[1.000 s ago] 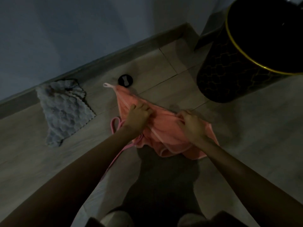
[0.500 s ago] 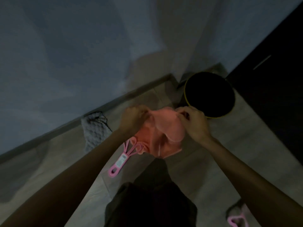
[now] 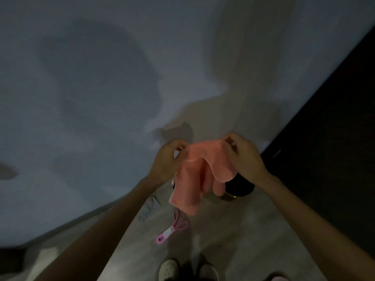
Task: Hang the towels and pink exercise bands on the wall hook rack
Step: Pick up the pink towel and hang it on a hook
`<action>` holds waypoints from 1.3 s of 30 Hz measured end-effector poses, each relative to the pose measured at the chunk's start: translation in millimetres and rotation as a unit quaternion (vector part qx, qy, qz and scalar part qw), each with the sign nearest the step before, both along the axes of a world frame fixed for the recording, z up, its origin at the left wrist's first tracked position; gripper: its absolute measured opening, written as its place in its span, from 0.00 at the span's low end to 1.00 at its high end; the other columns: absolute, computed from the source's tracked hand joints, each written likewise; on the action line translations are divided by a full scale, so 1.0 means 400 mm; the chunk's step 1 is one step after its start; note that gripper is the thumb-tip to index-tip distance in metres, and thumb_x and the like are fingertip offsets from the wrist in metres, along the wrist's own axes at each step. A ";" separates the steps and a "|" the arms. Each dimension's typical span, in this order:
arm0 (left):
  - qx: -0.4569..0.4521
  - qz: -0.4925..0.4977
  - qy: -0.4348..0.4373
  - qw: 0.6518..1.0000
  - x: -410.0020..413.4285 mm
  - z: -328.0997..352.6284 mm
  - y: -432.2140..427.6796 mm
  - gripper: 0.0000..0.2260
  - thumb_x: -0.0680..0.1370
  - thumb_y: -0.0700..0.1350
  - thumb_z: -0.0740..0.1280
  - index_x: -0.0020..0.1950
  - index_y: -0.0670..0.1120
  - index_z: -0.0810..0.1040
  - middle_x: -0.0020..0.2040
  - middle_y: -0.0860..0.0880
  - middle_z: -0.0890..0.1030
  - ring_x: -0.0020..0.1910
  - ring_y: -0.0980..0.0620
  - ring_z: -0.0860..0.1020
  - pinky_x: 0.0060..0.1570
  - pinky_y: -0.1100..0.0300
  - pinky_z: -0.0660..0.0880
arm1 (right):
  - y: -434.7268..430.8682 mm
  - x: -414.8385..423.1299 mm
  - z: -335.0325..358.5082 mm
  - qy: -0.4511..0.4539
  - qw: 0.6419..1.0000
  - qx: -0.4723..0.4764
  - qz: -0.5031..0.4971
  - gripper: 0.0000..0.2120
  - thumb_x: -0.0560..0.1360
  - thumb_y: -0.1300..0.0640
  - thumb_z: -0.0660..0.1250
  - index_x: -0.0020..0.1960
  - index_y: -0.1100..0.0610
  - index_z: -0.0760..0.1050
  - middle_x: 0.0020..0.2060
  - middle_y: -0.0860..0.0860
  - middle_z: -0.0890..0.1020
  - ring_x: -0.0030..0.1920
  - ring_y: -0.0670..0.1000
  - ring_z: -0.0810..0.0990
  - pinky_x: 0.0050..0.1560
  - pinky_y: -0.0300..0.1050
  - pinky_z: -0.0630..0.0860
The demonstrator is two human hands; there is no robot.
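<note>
1. The left hand (image 3: 167,159) is raised in front of a pale wall (image 3: 101,88), its fingers curled closed and pinching the upper left edge of a pink towel (image 3: 194,175).
2. The right hand (image 3: 242,157) is at about the same height, its fingers also closed, pinching the upper right edge of the same towel.
3. The towel hangs between the two hands, clear of the floor. Its top edge sags slightly from one hand to the other, and the rest falls in loose folds, with the longest part drooping below the left hand.
4. A pink exercise band (image 3: 172,230) lies on the floor (image 3: 233,240) below the towel. It has a white label near one looped end, and nothing is touching it.
5. A grey towel (image 3: 149,207) lies on the floor near the foot of the wall. The left forearm hides most of it, so only a dim patch shows.
6. A dark round bin (image 3: 241,186) with a gold rim stands on the floor behind the pink towel and under the right wrist. Only part of it is visible.
7. A dark surface (image 3: 324,138) fills the right side of the view. I cannot tell what it is.
8. Two light shoes (image 3: 168,268) show at the bottom edge, on the floor just below the exercise band.
9. The picture is dim and somewhat blurred, so I cannot make out a hook rack on the wall.
</note>
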State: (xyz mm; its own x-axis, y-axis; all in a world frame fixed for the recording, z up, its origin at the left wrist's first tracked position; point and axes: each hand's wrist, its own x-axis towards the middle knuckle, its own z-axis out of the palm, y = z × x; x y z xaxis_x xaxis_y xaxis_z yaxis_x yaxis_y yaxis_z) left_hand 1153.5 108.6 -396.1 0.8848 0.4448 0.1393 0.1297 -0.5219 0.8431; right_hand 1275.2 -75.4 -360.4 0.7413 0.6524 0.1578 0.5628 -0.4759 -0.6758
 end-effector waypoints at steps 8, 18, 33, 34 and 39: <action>0.108 0.036 -0.178 0.977 -0.021 0.550 0.065 0.01 0.76 0.46 0.65 0.46 0.50 0.76 0.47 0.55 0.76 0.43 0.59 0.76 0.42 0.66 0.73 | 0.059 -0.005 0.543 -0.146 0.980 0.129 0.038 0.06 0.77 0.59 0.63 0.45 0.49 0.71 0.36 0.44 0.76 0.37 0.41 0.73 0.38 0.26 0.67; 0.392 0.064 0.062 0.916 -0.140 0.443 0.080 0.23 0.74 0.55 0.44 0.49 0.47 0.75 0.47 0.48 0.79 0.48 0.43 0.74 0.47 0.52 0.64 | 0.071 -0.095 0.351 -0.179 0.983 -0.040 0.033 0.07 0.78 0.55 0.59 0.51 0.56 0.75 0.47 0.57 0.82 0.44 0.61 0.82 0.42 0.50 0.75; 0.123 0.073 -0.040 0.989 -0.132 0.621 0.056 0.03 0.81 0.42 0.58 0.51 0.44 0.70 0.27 0.50 0.69 0.24 0.54 0.66 0.26 0.65 0.64 | 0.121 -0.055 0.521 -0.183 0.970 0.147 0.068 0.03 0.75 0.60 0.65 0.47 0.55 0.76 0.44 0.53 0.81 0.45 0.53 0.80 0.46 0.45 0.75; 0.064 0.084 -0.053 0.993 -0.131 0.638 0.052 0.02 0.81 0.42 0.58 0.50 0.46 0.69 0.28 0.49 0.68 0.24 0.55 0.65 0.25 0.66 0.63 | 0.118 -0.063 0.527 -0.167 0.968 0.166 0.084 0.06 0.74 0.62 0.65 0.50 0.54 0.76 0.47 0.52 0.81 0.47 0.52 0.80 0.48 0.44 0.76; -0.121 0.098 -0.084 0.984 -0.121 0.703 0.016 0.02 0.82 0.45 0.56 0.50 0.48 0.65 0.39 0.47 0.74 0.35 0.52 0.72 0.34 0.59 0.71 | 0.086 -0.158 0.529 -0.014 0.946 0.313 0.086 0.12 0.73 0.60 0.68 0.44 0.44 0.71 0.47 0.46 0.76 0.43 0.38 0.78 0.41 0.29 0.73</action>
State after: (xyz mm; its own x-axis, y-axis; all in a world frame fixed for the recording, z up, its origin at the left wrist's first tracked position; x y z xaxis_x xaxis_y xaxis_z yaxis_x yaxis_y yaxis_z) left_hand 1104.9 114.9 -114.9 0.7527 0.6421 0.1454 0.0554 -0.2818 0.9579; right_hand 1212.0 -40.9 -148.9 0.6228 0.5342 0.5716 0.6175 0.1129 -0.7784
